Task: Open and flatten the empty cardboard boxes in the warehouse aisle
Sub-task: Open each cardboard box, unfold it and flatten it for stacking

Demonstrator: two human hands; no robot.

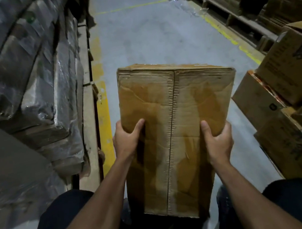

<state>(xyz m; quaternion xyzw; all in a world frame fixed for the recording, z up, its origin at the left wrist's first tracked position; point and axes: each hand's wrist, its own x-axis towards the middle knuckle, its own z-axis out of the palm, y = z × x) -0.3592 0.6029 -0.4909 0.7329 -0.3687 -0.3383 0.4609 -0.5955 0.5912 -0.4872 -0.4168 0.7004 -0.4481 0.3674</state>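
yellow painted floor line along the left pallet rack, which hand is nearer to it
Left. The left hand grips the brown cardboard box beside the yellow painted floor line; the right hand grips the box's far side.

The cardboard box (179, 129) was matt brown, creased and stained, its centre seam ragged. On the left, stacked cardboard bundles (27, 82) wore glossy, crinkled plastic wrap. The concrete floor (146, 38) looked smooth grey, with worn yellow painted lines (103, 105).

No text legible anywhere. Stacked cartons (291, 76) at right carrying dark printed lines and logo mark, too blurred to read. Small round mark showing on lower carton's side, unreadable. Held box (177, 130) showing bare cardboard, no print visible.
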